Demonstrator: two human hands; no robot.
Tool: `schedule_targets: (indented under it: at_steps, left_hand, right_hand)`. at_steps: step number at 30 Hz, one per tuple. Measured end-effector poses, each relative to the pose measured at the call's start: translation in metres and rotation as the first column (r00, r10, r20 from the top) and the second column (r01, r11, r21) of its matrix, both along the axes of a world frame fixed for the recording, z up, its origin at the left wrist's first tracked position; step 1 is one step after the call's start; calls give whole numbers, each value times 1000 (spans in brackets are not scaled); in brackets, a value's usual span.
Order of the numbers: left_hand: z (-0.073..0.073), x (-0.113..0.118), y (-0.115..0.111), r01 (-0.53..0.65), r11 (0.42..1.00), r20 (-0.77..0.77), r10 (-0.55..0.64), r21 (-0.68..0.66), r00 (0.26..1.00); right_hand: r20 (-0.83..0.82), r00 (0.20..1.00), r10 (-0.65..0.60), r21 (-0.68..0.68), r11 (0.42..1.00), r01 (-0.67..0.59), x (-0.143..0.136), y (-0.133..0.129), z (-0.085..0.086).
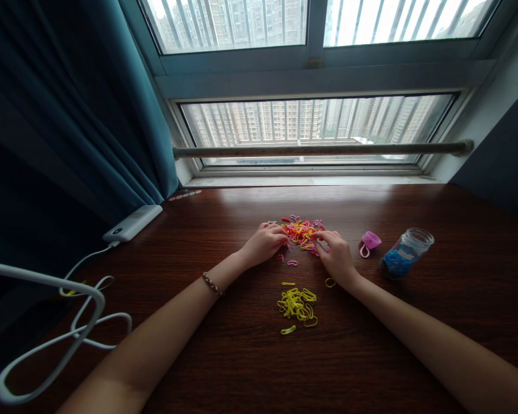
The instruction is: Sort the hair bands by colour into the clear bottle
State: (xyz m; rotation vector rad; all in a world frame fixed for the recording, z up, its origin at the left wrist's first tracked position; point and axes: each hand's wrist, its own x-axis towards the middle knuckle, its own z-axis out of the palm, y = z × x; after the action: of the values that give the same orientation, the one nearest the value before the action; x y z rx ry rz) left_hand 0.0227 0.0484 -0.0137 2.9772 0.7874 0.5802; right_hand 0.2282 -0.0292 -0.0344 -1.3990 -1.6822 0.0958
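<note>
A: What is nearest on the surface (pixel 250 368)?

B: The yellow bands (pixel 297 305), loosely heaped on the near side of the mixed pile (pixel 301 234). One loose band (pixel 330 282) lies between that heap and the right wrist.

A: And the hands?

B: The left hand (pixel 265 241) is at the pile's left edge, fingers curled; I cannot tell how far open it is or whether it has hold of a band. The right hand (pixel 335 253) is at the right edge, thumb and forefinger slightly apart. I cannot tell if a band is between them.

A: What sits right of the pile?

B: A pink cup (pixel 371 240) with a loop, then a clear jar (pixel 406 253) with blue on it, tilted.

A: Farther off?

B: A white device (pixel 133 223) left of the pile by the curtain (pixel 151 144), and the window (pixel 319 123) beyond.
</note>
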Motion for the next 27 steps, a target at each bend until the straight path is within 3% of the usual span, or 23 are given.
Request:
schedule_targets:
  at_steps: [16, 20, 22, 24, 27]
  left_hand:
    - [-2, -3, 5, -59, 998, 84, 61, -23, 995]
    - [-1, -4, 6, -95, 994, 151, 103, -60, 983]
    - [0, -4, 6, -99, 992, 191, 112, -76, 975]
    - [1, -4, 6, -93, 992, 215, 108, -80, 971]
    - [3, -5, 6, -85, 993, 225, 100, -77, 969]
  right_hand:
    - [-70, 997, 8, -54, 998, -12, -4, -6, 7]
    - [-155, 977, 145, -50, 987, -154, -8, -9, 12]
    - [-202, 930, 307, -104, 937, -332, -12, -13, 14]
    - [-256, 855, 451, -190, 844, -502, -17, -17, 15]
    - [-363, 755, 546, -291, 704, -648, -26, -23, 15]
